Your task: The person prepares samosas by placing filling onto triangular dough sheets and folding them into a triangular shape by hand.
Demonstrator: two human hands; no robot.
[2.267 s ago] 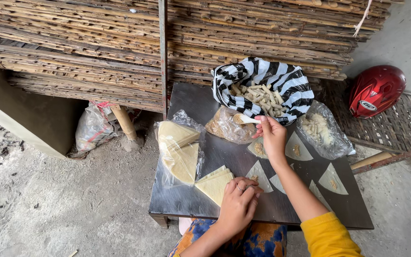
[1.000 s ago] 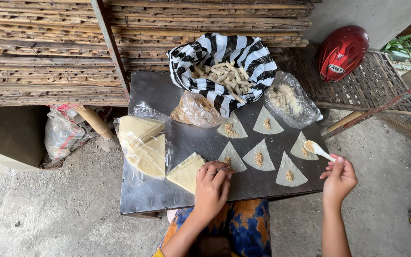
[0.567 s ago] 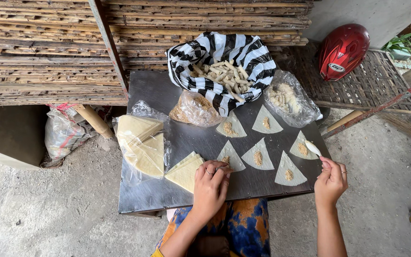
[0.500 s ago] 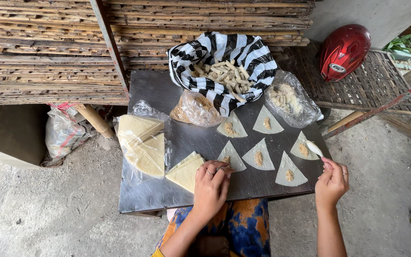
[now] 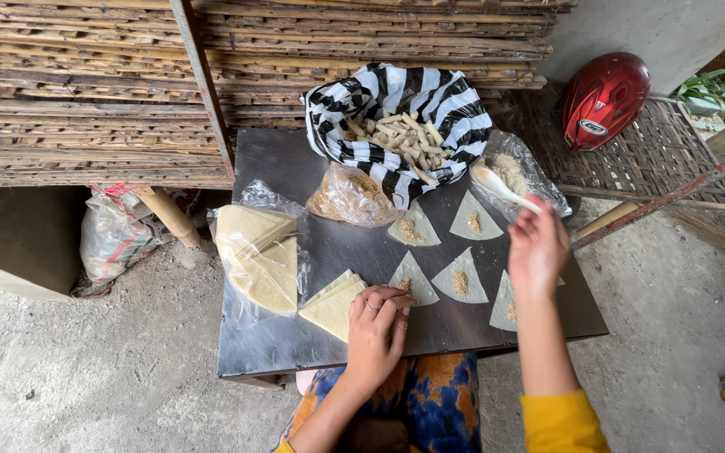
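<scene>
Fingers point(image 5: 520, 220) gripping white spoon point(image 5: 497, 186), possibly filled

red helmet point(image 5: 604, 99), black-white striped bag point(image 5: 396, 101)

Soft even daylight, sharp, edges bowed

A red helmet point(image 5: 604, 99) rests on a woven bamboo mat point(image 5: 631, 159) at the upper right, near some green plants point(image 5: 715, 84). Stacked bamboo slats point(image 5: 111, 84) fill the background, crossed by a rusty metal post point(image 5: 203, 84). A tied plastic sack point(image 5: 115, 239) sits on the dusty concrete ground point(image 5: 86, 377) at the left, beside a wooden leg point(image 5: 167, 216).
</scene>
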